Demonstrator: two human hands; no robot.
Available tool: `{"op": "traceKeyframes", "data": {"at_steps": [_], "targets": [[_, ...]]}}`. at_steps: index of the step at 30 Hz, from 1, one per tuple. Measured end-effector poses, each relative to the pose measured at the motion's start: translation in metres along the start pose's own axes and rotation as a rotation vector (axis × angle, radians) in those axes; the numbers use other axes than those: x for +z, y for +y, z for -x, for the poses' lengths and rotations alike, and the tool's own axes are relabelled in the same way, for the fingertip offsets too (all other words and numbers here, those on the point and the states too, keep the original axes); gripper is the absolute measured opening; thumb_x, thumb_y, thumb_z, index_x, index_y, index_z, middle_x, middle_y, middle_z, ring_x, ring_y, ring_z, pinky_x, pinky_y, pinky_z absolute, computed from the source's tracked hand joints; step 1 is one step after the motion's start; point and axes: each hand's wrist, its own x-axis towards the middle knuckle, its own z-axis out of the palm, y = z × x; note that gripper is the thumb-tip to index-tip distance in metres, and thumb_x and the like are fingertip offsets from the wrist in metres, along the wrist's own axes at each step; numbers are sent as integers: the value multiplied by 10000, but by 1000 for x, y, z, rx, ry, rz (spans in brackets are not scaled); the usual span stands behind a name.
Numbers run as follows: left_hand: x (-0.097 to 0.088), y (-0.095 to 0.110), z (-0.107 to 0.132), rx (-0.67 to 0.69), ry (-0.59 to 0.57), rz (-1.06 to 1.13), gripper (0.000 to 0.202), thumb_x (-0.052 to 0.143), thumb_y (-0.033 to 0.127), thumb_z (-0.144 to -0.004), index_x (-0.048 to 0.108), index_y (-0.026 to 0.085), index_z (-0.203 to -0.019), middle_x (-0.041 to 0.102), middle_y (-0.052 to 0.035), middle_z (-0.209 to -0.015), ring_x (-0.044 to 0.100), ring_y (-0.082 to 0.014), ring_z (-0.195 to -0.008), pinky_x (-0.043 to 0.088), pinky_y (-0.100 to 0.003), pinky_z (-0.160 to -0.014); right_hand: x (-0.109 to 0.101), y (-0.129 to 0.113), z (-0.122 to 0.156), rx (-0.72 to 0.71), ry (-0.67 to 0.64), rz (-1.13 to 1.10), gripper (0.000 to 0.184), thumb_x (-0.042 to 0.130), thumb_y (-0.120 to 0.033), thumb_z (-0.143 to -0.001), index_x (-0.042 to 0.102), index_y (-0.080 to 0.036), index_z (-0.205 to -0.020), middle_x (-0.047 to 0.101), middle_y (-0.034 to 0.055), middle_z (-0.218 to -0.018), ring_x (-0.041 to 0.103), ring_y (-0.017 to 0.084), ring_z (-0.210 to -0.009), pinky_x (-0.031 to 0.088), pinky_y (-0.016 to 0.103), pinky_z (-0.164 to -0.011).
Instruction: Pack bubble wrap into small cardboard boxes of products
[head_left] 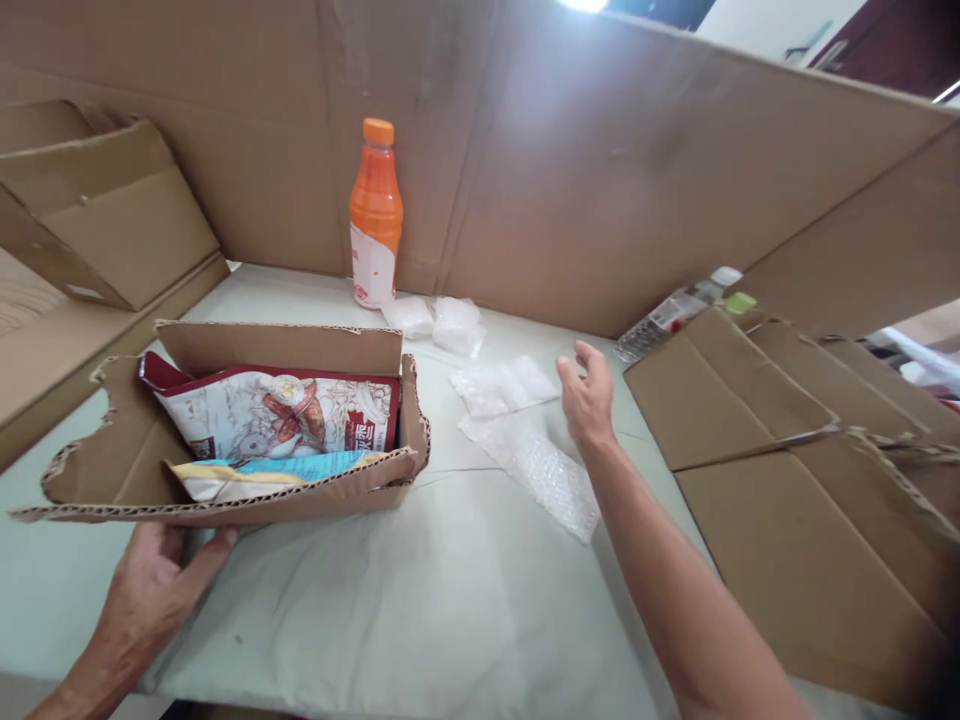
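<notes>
An open cardboard box (247, 505) with ragged edges stands on the left side of the table. Inside it lie a dark red and white printed food packet (277, 405) and, in front, a blue and yellow packet (300, 466). My left hand (161, 575) holds the box at its front lower edge, thumb to the right; some fingertips are hidden behind the cardboard. Over the right of the table, my right hand (589, 395) is raised with fingers loosely bent and apart, nothing visible in it. It is nearest to clear bubble wrap (536, 470) and small air cushions (502, 385).
An orange bottle (375, 215) stands at the back against a tall cardboard wall (525, 150), beside more air cushions (435, 322). At right, a clear plastic bottle (675, 312) leans behind cardboard boxes (795, 490). Another cardboard box (127, 215) is at far left.
</notes>
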Motion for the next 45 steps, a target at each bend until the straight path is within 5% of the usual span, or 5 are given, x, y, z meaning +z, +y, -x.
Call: {"op": "traceKeyframes", "data": {"at_steps": [9, 19, 34, 40, 45], "targets": [[-5, 18, -4, -117, -101, -99, 612, 780, 586, -641, 614, 223, -1106, 724, -116, -1186, 624, -400, -1245, 442, -591, -1137, 10, -52, 183, -290, -905, -136, 711, 695, -368, -874, 423, -248, -1520, 553, 152, -1500, 599, 298, -1271, 529, 491, -1025], [67, 92, -69, 45, -234, -22, 649, 754, 539, -692, 566, 168, -1190, 712, -109, -1110, 724, -308, -995, 605, -459, -877, 55, -43, 111, -130, -709, -58, 628, 609, -349, -836, 494, -149, -1419, 687, 147, -1280, 668, 284, -1070, 573, 430, -865], [67, 47, -18, 120, -327, 197, 789, 698, 386, -844, 344, 285, -1542, 442, -159, -1581, 509, -339, -1419, 426, -584, -1175, 47, 15, 62, -318, -395, 347, 220, 556, -215, -896, 755, -194, -988, 732, 152, -1239, 655, 310, -1182, 470, 542, -1048], [47, 62, 9, 305, -321, -99, 618, 625, 399, -910, 445, 301, -1493, 542, -132, -1490, 629, -341, -1269, 579, -536, -1005, -18, -7, 73, -304, -272, 48, 214, 535, -304, -969, 731, -226, -1006, 743, 98, -1237, 677, 245, -1184, 532, 438, -1012], [62, 91, 43, 803, -408, -203, 759, 629, 241, -915, 290, 323, -1589, 460, -143, -1556, 499, -345, -1412, 516, -533, -1096, -67, -40, 156, -361, -656, -112, 171, 578, -232, -983, 743, -257, -1019, 771, 61, -1173, 715, 208, -1122, 557, 421, -1011]]}}
